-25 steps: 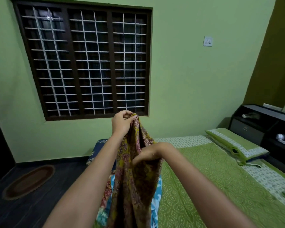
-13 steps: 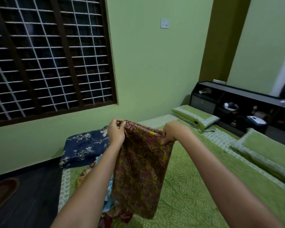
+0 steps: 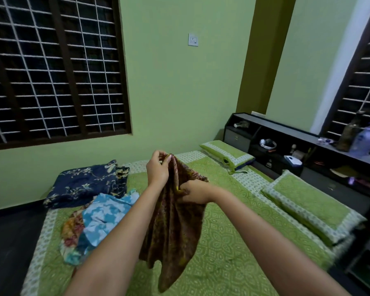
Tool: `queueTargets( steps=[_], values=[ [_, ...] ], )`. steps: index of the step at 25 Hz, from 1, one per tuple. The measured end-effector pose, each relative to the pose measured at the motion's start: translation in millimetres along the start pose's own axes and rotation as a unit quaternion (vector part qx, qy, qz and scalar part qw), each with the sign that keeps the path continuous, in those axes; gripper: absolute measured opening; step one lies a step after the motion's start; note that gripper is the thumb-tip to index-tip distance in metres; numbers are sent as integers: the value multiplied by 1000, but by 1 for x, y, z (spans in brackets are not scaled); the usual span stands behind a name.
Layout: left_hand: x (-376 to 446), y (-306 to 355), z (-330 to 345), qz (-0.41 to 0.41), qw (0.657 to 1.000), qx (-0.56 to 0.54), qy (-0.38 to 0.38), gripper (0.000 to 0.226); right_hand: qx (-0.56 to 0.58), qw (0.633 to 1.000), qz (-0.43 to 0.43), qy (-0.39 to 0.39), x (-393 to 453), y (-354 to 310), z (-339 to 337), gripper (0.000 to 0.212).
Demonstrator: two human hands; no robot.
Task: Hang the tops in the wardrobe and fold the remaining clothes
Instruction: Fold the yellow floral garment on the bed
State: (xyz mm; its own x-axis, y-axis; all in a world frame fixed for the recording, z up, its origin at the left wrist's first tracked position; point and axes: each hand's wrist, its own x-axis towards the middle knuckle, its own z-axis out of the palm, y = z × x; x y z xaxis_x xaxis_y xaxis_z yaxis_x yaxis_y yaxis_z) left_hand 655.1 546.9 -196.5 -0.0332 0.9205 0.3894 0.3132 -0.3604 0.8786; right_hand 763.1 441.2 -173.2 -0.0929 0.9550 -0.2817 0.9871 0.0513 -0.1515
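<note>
No writing or brand reads clearly from my feed; the wall switch plate point(image 3: 193, 39) and the clear plastic bottle point(image 3: 361, 142) on the headboard shelf are too blurred for labels. Held in the air above the bed point(image 3: 233, 248), the brown patterned garment point(image 3: 175, 227) hangs in loose vertical folds, dark maroon-brown with a dense small print and flashes of yellow, its lower end drooping toward the green bedspread. My left hand point(image 3: 157, 169) pinches its top edge between thumb and fingertips, while my right hand point(image 3: 192, 192) has its fingers curled into the cloth lower down, gathering a fold. To the left on the bed lies a navy floral garment point(image 3: 83, 183), spread near the far edge, and just in front of it a crumpled heap with a light blue and white printed piece point(image 3: 105, 216) over an orange floral one point(image 3: 72, 230). Two green pillows point(image 3: 224, 152) point(image 3: 308, 206) rest along the right side, against a black headboard unit point(image 3: 286, 146) whose cubbies hold white headphones point(image 3: 267, 144) and small clutter. A barred window point(image 3: 51, 71) fills the left wall. My forearms cross the lower frame, hiding part of the heap and bedspread.
</note>
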Motion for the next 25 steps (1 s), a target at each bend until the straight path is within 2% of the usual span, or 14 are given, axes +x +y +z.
queueTargets(
  steps=[1,3,6,9,11,14,17,21,22,25],
  values=[
    [-11,6,6,-14,1000,-1,13,10,29,998,-1,-50,-13,14,2,21],
    [-31,15,16,-45,998,2,31,10,1,995,33,-94,-37,43,0,30],
    [-55,19,26,-95,994,18,50,12,-45,996,73,-9,-71,76,-19,45],
    [-74,21,36,-118,991,7,58,14,-40,998,42,5,-93,102,-35,50],
    [-78,20,44,-110,993,-15,49,14,-91,992,87,33,-102,123,-35,53],
    [-78,23,57,-119,991,-46,29,16,-179,964,148,131,-113,154,-32,60],
    [-73,31,62,-85,996,-21,-7,16,-147,964,159,157,-118,182,-44,55],
    [-40,32,62,-74,988,-122,-57,10,-63,952,110,279,-96,224,-72,44],
    [-23,24,73,-82,987,-115,-70,12,-55,956,115,264,-75,237,-75,44],
    [18,-17,127,-155,978,-71,-118,17,-77,977,149,128,13,274,-59,42]
  ],
)
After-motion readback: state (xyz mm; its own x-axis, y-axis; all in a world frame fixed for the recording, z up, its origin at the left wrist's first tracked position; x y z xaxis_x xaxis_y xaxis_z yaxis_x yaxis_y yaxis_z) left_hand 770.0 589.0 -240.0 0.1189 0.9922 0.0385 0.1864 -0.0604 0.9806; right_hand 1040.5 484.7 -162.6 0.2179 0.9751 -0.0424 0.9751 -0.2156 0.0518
